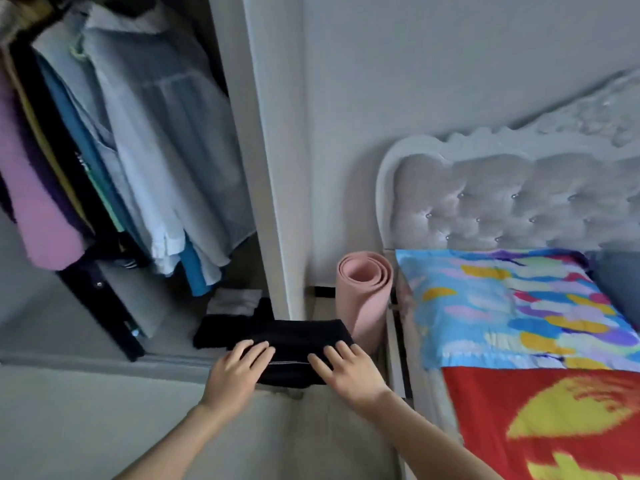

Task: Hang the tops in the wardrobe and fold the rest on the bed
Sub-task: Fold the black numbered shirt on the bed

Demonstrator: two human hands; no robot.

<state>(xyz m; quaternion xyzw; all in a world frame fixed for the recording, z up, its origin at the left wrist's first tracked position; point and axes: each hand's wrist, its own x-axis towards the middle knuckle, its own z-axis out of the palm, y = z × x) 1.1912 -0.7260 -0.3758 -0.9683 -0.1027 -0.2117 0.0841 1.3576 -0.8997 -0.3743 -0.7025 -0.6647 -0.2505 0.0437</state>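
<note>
In the head view, the person stands between the wardrobe (273,168) and the bed (412,327), with both arms stretched forward. The left hand (239,367) and the right hand (349,370) grasp a black garment (298,341) that is folded into a flat band. The fingers lie over its top near each end, and the thumbs are hidden underneath. The garment sits low in front of the wardrobe's right side panel, just beside a rolled pink mat (363,296) that stands against the corner of the bed. It is off the bed altogether. Whether its far left end touches the wardrobe floor cannot be told, because that part is dark and blurred.

A row of tops (166,150) already hangs inside the wardrobe, pale blue shirts at the front and pink and purple ones at the left edge. A small grey cloth (235,301) lies on the wardrobe floor. On the bed, a bright patterned pillow (519,306) rests against the padded headboard (502,202), with a red and yellow blanket (519,396) at the near edge.

The step in hand looks like the folding half of the job, since the garment is folded but not set down. The next move probably calls for carrying it to the right, past the mat and over the bed's side edge. Both hands should keep it level so the folds hold, then lay it flat on the blanket.
</note>
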